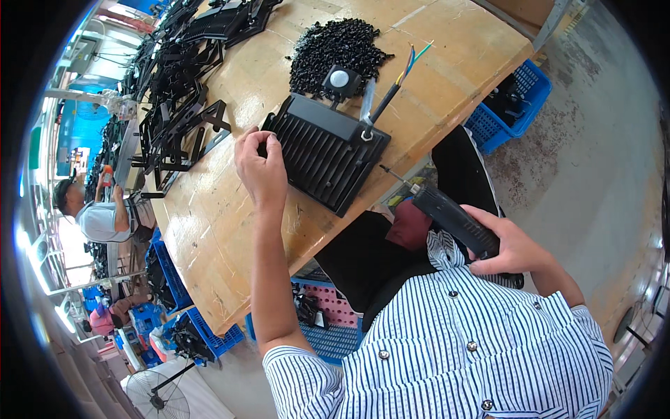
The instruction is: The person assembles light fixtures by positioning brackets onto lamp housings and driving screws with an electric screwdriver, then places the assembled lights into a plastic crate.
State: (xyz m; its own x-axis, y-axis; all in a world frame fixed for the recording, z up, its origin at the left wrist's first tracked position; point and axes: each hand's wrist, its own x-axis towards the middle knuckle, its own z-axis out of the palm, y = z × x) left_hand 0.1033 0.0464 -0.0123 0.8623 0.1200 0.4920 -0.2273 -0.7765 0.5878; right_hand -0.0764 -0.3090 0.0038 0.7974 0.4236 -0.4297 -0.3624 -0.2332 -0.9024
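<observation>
Lying fins up on the wooden table (216,241), the black lamp housing (317,153) is just right of the left hand (262,164), whose fingers are curled together by its left edge; whether they pinch anything, I cannot tell. A square sensor (340,82) with a white dome and a cable (385,103) with bared coloured wires stick out from the housing, beyond the left hand and to its right. The right hand (513,244) grips a black electric screwdriver (453,220), its bit pointing toward the housing but apart from it. Farther beyond the left hand is a heap of small black parts (324,52); to that hand's left lie tangled black brackets (181,133). Beyond the right hand, past the table edge, stands a blue crate (520,115).
</observation>
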